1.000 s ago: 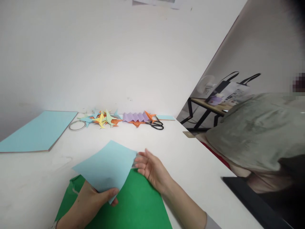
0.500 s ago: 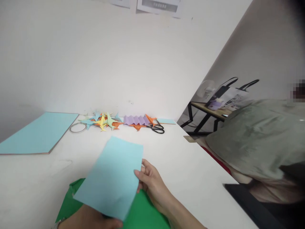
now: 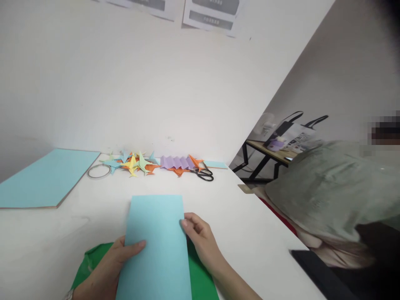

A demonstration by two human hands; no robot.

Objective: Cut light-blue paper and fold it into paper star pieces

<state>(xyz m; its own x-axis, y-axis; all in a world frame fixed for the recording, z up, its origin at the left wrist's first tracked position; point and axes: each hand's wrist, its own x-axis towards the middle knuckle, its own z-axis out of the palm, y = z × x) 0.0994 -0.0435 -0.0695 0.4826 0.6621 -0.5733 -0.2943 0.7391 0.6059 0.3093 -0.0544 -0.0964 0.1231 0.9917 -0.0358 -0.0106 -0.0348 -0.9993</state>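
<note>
A plain light-blue sheet of paper point(image 3: 158, 250) is held up in front of me, its lower end cut off by the frame. My left hand point(image 3: 120, 254) grips its left edge, thumb across the front and the other fingers behind. On the right edge, my right hand point(image 3: 198, 231) pinches the sheet between thumb and fingers, fingertips partly hidden behind it. Below the paper lies a green cloth-like piece point(image 3: 203, 275), mostly covered by the sheet and my hands.
A stack of light-blue paper point(image 3: 50, 179) lies left on the white table point(image 3: 243, 237). Along the wall are a wire ring point(image 3: 99, 171), several folded paper figures point(image 3: 134, 163), pleated purple paper point(image 3: 177, 162) and black-handled scissors point(image 3: 204, 175). A person point(image 3: 328, 187) sits at right.
The sheet has turned from slanted to nearly upright and come closer. My left hand has moved up from its bottom edge to its left edge. The right hand keeps hold.
</note>
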